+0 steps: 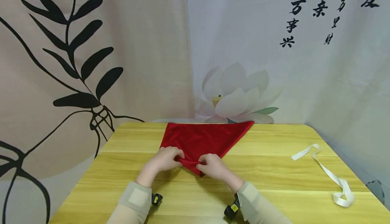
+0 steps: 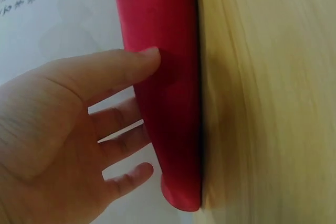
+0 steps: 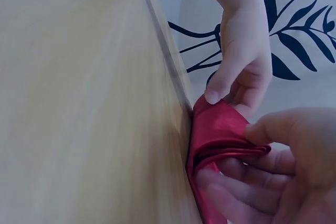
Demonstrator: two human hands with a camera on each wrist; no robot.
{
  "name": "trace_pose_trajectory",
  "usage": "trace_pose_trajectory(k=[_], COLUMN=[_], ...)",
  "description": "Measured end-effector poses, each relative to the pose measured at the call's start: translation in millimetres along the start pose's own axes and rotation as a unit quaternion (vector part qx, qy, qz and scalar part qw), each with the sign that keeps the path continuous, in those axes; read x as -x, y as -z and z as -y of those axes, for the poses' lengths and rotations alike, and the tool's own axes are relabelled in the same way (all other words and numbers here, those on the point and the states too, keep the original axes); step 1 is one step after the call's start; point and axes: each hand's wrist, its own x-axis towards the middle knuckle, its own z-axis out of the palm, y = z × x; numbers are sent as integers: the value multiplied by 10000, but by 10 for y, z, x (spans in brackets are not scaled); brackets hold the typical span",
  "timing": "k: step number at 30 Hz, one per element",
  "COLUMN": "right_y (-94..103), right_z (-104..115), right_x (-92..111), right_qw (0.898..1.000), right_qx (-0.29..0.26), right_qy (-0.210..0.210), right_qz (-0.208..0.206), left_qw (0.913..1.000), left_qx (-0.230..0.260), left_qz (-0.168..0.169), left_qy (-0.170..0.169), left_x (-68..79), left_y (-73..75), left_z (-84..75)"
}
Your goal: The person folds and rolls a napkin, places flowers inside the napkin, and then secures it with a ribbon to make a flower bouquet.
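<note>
A shiny red cloth (image 1: 204,137) lies on the table with a long straight edge along the far side and a point toward the person. My left hand (image 1: 166,158) holds the left part of a raised fold near that point. In the left wrist view its thumb (image 2: 142,64) presses the front of the red cloth (image 2: 163,98), with the other fingers behind. At the fold's other end, my right hand (image 1: 214,165) pinches the fabric between thumb and fingers. Stacked layers of the rolled-over cloth (image 3: 226,140) show in the right wrist view.
A loose white ribbon (image 1: 330,175) lies curled on the right side of the wooden table (image 1: 268,169). Behind the table's far edge hangs a curtain (image 1: 152,47) printed with plants, a lotus and writing. Both wrists wear small black devices (image 1: 233,208).
</note>
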Motion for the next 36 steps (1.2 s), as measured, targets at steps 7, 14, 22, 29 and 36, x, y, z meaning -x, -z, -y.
trace_pose_trajectory(k=[7,14,22,29,36], right_y=[10,42,91,135,124], right_z=[-33,-90,-223,-285,-352], right_x=[-6,-3,-9,-4,26], right_qw=[9910,9729,9735,9712,9694], right_qx=[-1184,-2097,-2000,-2050,-2064], right_qy=[-550,-920,-1049,-1156,-1273], right_qz=[291,335,352,374,388], left_qw=[9998,9995,9990,9986,9981], left_qx=[-123,-156,-288,-332,-252], left_qz=[-106,-106,-179,-346,-513], left_qy=[113,240,279,242,211], left_x=[-75,-219,-359,-446,-465], left_y=[-15,14,3,-35,-111], left_z=[72,47,4,-44,-73])
